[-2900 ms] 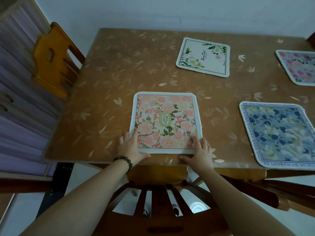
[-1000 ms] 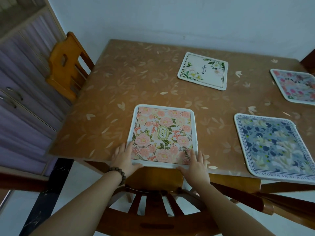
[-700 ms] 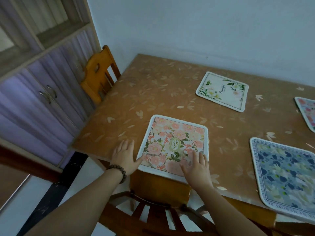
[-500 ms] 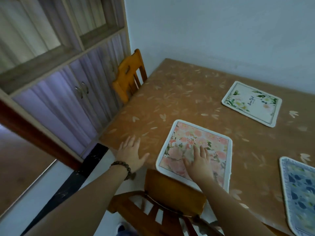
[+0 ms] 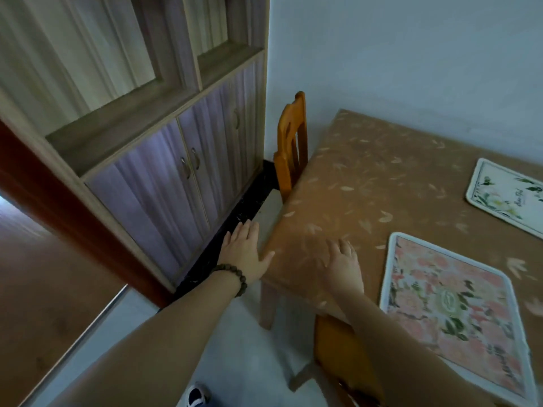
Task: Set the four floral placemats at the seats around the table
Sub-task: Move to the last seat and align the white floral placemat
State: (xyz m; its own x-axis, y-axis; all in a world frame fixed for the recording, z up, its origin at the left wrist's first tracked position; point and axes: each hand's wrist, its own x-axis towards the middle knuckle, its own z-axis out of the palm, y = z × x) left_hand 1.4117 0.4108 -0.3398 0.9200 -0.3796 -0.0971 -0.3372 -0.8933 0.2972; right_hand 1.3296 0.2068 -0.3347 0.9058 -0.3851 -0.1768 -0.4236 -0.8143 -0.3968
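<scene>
A pink floral placemat (image 5: 449, 301) lies flat at the near edge of the brown table (image 5: 364, 183), above a wooden chair. A white placemat with green leaves (image 5: 508, 198) lies farther back at the right edge of the view. My right hand (image 5: 342, 264) hovers flat over the table's near left corner, left of the pink mat and off it, fingers spread, holding nothing. My left hand (image 5: 245, 252) is open in the air just beyond the table's left edge, a bead bracelet on its wrist. The other two mats are out of view.
A wooden chair (image 5: 291, 148) stands at the table's left side against the wall. Another chair back (image 5: 338, 345) sits under the near edge. A tall cabinet with purple doors (image 5: 182, 177) fills the left. A shoe tip (image 5: 195, 396) shows on the pale floor.
The view has swung left. My right hand slid off the pink placemat onto the bare table corner, and my left hand moved off the table past its edge. The blue and far pink mats left the view.
</scene>
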